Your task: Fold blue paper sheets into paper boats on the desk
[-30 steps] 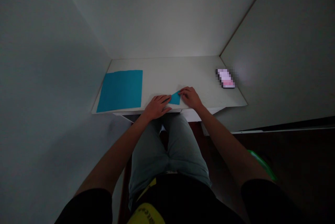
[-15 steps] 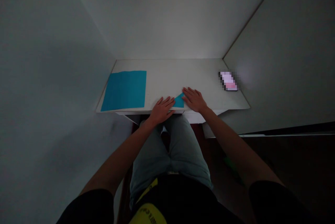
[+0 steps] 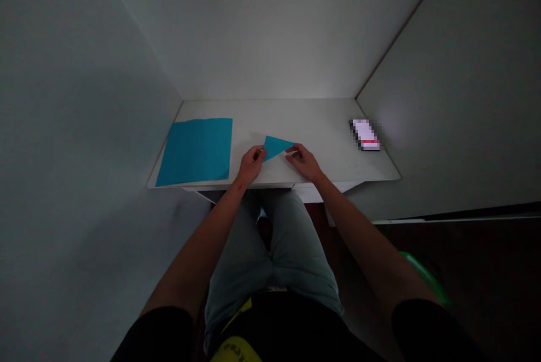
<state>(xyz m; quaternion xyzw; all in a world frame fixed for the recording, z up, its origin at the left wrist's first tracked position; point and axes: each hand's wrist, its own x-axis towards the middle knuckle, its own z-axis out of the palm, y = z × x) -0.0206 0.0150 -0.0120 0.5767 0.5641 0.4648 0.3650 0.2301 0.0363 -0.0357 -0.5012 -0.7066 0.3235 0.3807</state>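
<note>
A small blue paper folded into a triangle point(image 3: 275, 146) is held just over the white table point(image 3: 321, 125), near its front edge. My left hand point(image 3: 251, 163) pinches its left corner. My right hand point(image 3: 303, 161) pinches its right corner from the other side. Both forearms reach in from below, over my lap.
A larger flat blue sheet point(image 3: 195, 150) lies at the table's left end. A blurred phone-like object point(image 3: 365, 135) rests at the right end, beside the right wall. Walls close in the table on the left, back and right. Something green point(image 3: 425, 277) shows on the dark floor at right.
The folded paper was pressed flat under both hands at the table's edge. Now both hands have lifted it by its corners, and more of the triangle shows.
</note>
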